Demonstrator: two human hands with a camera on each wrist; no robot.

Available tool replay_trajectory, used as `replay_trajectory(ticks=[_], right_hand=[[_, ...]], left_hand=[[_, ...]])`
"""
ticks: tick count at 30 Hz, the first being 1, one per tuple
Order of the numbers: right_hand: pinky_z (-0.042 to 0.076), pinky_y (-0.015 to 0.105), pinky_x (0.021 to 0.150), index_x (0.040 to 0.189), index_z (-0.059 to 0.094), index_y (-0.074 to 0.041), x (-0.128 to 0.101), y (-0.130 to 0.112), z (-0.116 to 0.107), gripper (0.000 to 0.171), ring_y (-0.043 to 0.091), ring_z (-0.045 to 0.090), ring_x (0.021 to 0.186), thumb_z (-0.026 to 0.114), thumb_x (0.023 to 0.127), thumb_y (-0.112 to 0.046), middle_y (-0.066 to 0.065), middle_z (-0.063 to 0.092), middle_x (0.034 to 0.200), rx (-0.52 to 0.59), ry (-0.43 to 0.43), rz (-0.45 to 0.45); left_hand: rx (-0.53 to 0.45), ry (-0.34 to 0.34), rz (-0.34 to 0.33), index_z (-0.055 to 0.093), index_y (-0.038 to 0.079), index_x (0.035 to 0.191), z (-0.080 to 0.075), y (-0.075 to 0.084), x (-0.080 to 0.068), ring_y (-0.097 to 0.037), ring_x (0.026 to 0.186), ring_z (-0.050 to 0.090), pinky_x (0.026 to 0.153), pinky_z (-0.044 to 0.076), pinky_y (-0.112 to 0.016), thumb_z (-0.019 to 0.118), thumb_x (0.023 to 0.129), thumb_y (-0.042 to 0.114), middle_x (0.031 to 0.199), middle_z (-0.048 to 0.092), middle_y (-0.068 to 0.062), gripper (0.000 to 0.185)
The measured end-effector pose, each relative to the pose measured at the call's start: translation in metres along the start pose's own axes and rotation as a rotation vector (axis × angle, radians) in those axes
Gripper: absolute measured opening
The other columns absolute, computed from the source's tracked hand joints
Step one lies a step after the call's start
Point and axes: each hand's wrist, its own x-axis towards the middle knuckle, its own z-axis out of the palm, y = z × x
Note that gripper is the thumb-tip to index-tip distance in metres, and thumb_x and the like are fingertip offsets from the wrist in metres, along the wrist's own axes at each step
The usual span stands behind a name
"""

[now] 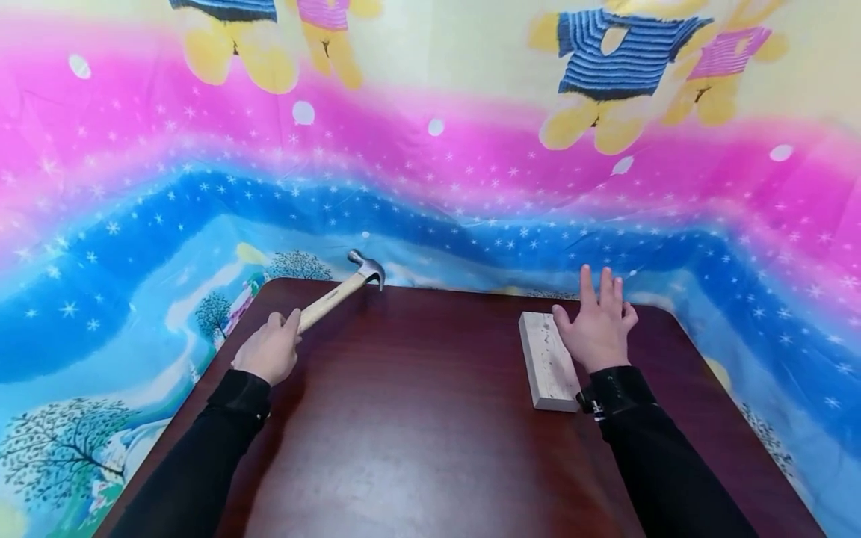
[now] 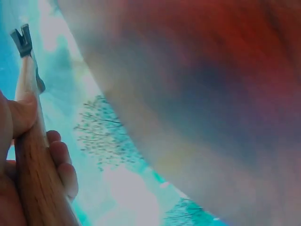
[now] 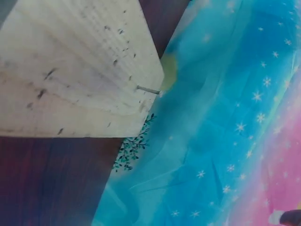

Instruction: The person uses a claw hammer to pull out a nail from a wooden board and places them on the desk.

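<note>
Hammer [image 1: 334, 299], over table [image 1: 417, 388], far left: steel-headed, likely stiff and head-heavy, best held low on its wooden handle [image 1: 323, 308]; left hand [image 1: 267, 350] gripping it. Block [image 1: 548, 360], table's right, nail [image 3: 148, 89] in it: wooden, probably light, rigid, best held along its sides; right hand [image 1: 600, 332] alongside, fingers spread, contact unclear.

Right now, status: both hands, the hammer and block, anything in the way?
Left hand gripping hammer. Right hand spread close by wooden block. Nail sticking out of block. Right hand possibly in the way.
</note>
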Motion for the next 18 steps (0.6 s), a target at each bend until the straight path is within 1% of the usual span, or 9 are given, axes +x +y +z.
replay_trajectory(ticks=[3,5,8,11,15,18], right_hand=[[0.006,0.072,0.104,0.162,0.007,-0.016,0.003,-0.006,0.002,0.087,0.038,-0.009,0.149,0.060,0.098,-0.041,0.018,-0.005,0.164,0.008,0.071,-0.028],[0.006,0.070,0.106,0.162,0.008,-0.018,0.005,-0.009,0.002,0.089,0.037,-0.009,0.149,0.063,0.097,-0.041,0.016,-0.006,0.165,0.013,0.118,-0.042],[0.003,0.068,0.107,0.163,0.008,-0.020,0.008,-0.017,0.000,0.092,0.035,-0.010,0.149,0.065,0.094,-0.041,0.013,-0.008,0.165,0.020,0.168,-0.071],[0.002,0.067,0.108,0.163,0.008,-0.021,0.009,-0.028,-0.002,0.097,0.035,-0.010,0.149,0.070,0.090,-0.042,0.014,-0.008,0.165,0.018,0.208,-0.125],[0.002,0.066,0.108,0.162,0.009,-0.020,0.008,-0.042,-0.003,0.110,0.034,-0.009,0.149,0.080,0.081,-0.043,0.013,-0.006,0.165,0.012,0.253,-0.212],[0.001,0.065,0.109,0.162,0.008,-0.022,0.010,-0.053,-0.005,0.120,0.032,-0.009,0.150,0.086,0.075,-0.044,0.010,-0.007,0.166,0.012,0.265,-0.273]], left_hand=[[0.016,0.040,0.053,0.043,-0.008,0.144,-0.004,0.008,0.002,-0.034,0.075,0.058,0.064,0.050,-0.046,0.065,0.094,0.003,0.102,0.053,-0.027,0.056],[0.034,0.068,0.094,0.044,-0.007,0.145,-0.006,0.016,0.008,-0.033,0.077,0.059,0.066,0.051,-0.045,0.066,0.094,0.004,0.102,0.054,-0.025,0.056],[0.058,0.091,0.140,0.046,-0.004,0.146,-0.009,0.027,0.012,-0.031,0.075,0.057,0.066,0.050,-0.042,0.069,0.093,0.005,0.100,0.055,-0.021,0.058],[0.084,0.088,0.173,0.047,0.000,0.147,-0.008,0.035,0.014,-0.030,0.076,0.056,0.069,0.050,-0.042,0.072,0.091,0.006,0.100,0.055,-0.019,0.061],[0.118,0.080,0.240,0.048,0.002,0.147,-0.002,0.046,0.018,-0.030,0.079,0.057,0.073,0.051,-0.042,0.074,0.090,0.008,0.100,0.055,-0.018,0.062],[0.127,0.101,0.295,0.049,0.003,0.147,0.000,0.055,0.022,-0.029,0.078,0.057,0.073,0.051,-0.042,0.074,0.090,0.008,0.100,0.056,-0.017,0.062]])
